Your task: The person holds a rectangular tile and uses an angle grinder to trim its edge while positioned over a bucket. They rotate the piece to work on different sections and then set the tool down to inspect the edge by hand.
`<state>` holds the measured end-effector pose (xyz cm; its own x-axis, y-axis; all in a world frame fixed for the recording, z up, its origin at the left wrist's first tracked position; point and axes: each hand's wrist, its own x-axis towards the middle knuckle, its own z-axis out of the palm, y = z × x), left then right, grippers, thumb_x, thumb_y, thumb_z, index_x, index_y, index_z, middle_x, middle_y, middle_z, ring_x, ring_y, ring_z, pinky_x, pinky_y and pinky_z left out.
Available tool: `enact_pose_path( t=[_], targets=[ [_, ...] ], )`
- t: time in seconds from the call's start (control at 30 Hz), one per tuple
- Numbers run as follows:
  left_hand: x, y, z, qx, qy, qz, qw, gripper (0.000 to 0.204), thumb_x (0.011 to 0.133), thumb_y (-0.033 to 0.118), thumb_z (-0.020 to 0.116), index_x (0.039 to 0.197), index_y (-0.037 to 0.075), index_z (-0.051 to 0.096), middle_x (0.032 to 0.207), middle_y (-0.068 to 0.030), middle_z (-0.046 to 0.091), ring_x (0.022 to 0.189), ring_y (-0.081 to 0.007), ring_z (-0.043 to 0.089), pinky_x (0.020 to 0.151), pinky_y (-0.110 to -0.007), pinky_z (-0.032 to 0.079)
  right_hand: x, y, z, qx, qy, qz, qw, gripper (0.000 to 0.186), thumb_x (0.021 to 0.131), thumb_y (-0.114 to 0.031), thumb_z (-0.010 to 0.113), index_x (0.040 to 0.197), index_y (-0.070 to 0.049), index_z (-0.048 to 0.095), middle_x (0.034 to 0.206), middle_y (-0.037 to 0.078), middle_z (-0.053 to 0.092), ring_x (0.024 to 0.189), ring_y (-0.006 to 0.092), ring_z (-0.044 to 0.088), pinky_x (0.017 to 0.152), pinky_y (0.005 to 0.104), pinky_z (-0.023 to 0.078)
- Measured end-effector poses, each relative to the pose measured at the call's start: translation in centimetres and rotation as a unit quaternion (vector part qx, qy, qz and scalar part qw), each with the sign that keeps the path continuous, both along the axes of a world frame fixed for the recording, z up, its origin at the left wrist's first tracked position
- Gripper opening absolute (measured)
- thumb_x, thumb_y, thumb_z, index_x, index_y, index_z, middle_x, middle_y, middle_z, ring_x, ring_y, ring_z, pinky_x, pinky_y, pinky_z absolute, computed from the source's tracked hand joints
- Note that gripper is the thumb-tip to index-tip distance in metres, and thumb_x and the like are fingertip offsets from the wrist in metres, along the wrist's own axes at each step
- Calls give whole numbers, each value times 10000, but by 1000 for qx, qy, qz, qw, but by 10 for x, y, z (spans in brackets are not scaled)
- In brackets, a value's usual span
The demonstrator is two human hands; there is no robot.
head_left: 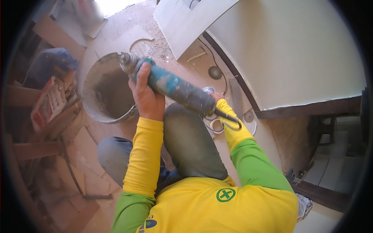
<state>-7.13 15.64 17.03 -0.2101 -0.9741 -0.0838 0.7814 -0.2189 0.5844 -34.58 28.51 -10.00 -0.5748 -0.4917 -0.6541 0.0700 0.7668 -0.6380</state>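
Note:
My left hand (149, 99) is wrapped round the head end of a teal and dark grey angle grinder (175, 88). The grinder is held up over my knee, slanting down to the right. Its bare metal spindle (128, 60) points to the upper left, with no disc on it. A dark cord (229, 118) curls from its rear end. My right hand (217, 97) is low behind the grinder's rear end, beside a silvery round piece (208, 90). Most of its fingers are hidden, so whether it grips that piece cannot be made out.
A large dusty bucket (91, 103) stands left of the grinder. A black disc (215, 72) and a white ring-shaped roll (217, 126) lie on the dusty floor. A pale panel (186, 23) leans ahead, near a big pale board (287, 58). A torn paper bag (48, 101) is at left.

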Motion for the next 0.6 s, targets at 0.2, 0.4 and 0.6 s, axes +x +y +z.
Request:
enact_pose_path(
  t=[0.2, 0.4, 0.6],
  targets=[
    [-66, -36, -51, -69, -125, -45, 989, 654, 798, 47, 817, 1313, 58, 415, 1171, -83, 607, 1042, -197, 615, 946, -354, 507, 5, 55, -98, -17, -125, -64, 990, 339, 1011, -438, 549, 896, -124, 605, 621, -1, 533, 449, 118, 486, 381, 295, 417],
    [-108, -23, -203, 17, -259, -211, 942, 915, 695, 129, 886, 1421, 47, 335, 1210, -102, 576, 1093, -208, 586, 967, -360, 497, -24, 80, -107, 197, 188, 206, 940, 515, 892, -583, 627, 951, -82, 727, 954, 189, 729, 855, 323, 713, 775, 457, 551],
    [-104, -1, -318, 147, -336, -221, 904, 946, 676, 147, 883, 1438, 55, 331, 1273, -129, 538, 1125, -233, 570, 978, -382, 491, -67, 43, -98, 155, 323, 6, 933, 464, 820, -517, 697, 960, -79, 756, 1022, 190, 727, 985, 375, 688, 894, 443, 528]
  ],
)
